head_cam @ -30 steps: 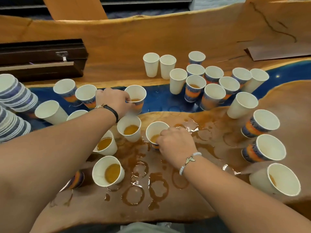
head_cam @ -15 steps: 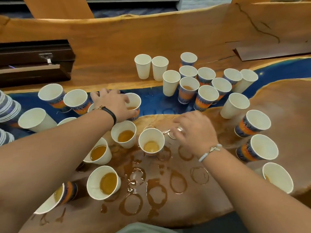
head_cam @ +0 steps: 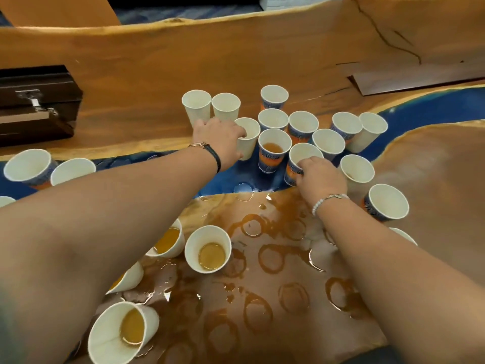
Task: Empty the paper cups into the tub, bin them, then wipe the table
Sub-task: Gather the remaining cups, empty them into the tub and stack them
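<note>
Several paper cups stand on a wood and blue resin table. My left hand grips a plain white cup at the back of the cluster, thumb on its near side. My right hand grips a printed blue and orange cup by its rim and side. Between them a printed cup holds amber liquid. Near me, white cups hold amber liquid too. No tub or bin is in view.
Amber rings and puddles cover the near wood surface. A dark wooden case with a metal latch lies at the far left. More cups stand at the left edge and the right.
Both hands left the near cups and reached farther back. The left hand moved right onto the white cup; the right hand took hold of the printed cup. The view shifted forward.
</note>
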Demonstrator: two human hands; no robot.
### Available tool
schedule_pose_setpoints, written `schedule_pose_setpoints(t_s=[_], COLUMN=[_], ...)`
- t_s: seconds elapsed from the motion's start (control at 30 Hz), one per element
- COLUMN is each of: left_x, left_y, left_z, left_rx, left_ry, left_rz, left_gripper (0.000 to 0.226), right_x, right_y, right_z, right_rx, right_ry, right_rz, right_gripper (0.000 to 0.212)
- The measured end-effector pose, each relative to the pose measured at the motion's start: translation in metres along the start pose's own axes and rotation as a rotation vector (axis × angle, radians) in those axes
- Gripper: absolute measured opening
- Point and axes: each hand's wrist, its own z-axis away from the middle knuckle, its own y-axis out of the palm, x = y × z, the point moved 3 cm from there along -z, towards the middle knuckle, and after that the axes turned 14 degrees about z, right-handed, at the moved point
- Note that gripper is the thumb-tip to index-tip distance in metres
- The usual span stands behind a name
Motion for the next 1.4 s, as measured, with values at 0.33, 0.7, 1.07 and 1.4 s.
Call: schedule_pose_setpoints(t_s=[0.33, 0.7, 1.07, 1.4], left_x=[-0.007, 0.007, 0.037, 0.064], left_y=[0.027, 0.001, -0.066, -0.125], left_z=[-0.030, 0.000, 0.085, 0.167], left_rx=[0.096, -0.040, -0.289, -0.486], left_ry=[-0.039, -0.007, 0.015, 0.044], left_rz=[0.064, 0.121, 0.312, 0.330], left_gripper=[0.025, 0.020, 0.020, 0.019], right_x=[0.010, 0.082, 0.090, 0.162], right_y=[-0.006, -0.007, -0.028, -0.113], right_z=[0.024, 0.061, 0.060, 0.056], right_rx=[-0.036, -0.194, -0.290, -0.045], right_ry=[-0.173, -0.620, -0.544, -0.359], right_rz=[-0.036, -0.232, -0.427, -0.955], right_gripper=[0.030, 0.008, 0.040, 0.094])
